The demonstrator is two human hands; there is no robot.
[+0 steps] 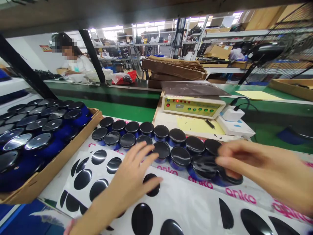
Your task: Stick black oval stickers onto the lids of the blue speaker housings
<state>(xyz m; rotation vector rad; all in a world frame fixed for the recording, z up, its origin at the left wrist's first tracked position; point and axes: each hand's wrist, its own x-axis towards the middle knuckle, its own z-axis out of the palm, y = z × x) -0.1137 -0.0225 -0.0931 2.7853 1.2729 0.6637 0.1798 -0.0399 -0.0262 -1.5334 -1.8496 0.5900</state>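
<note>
My left hand [133, 176] is open, fingers spread, above white backing sheets [193, 205] with round black stickers [142, 218]. Its fingertips are near the rows of blue round containers with black tops [180, 156]. My right hand [259, 166] is at the right end of those rows, thumb and forefinger pinched at the edge of a glossy black round sticker [204, 166]. The sticker lies over or just above a container's top; whether it touches cannot be told. Behind the right fingers, another container [232, 178] is partly hidden.
A cardboard box [66, 153] full of similar blue containers stands at left. Behind the rows are a control box [193, 106] with buttons and a white power adapter [233, 114]. A green conveyor [122, 103] runs across. A person [78, 63] sits beyond it. A shelf [122, 13] hangs overhead.
</note>
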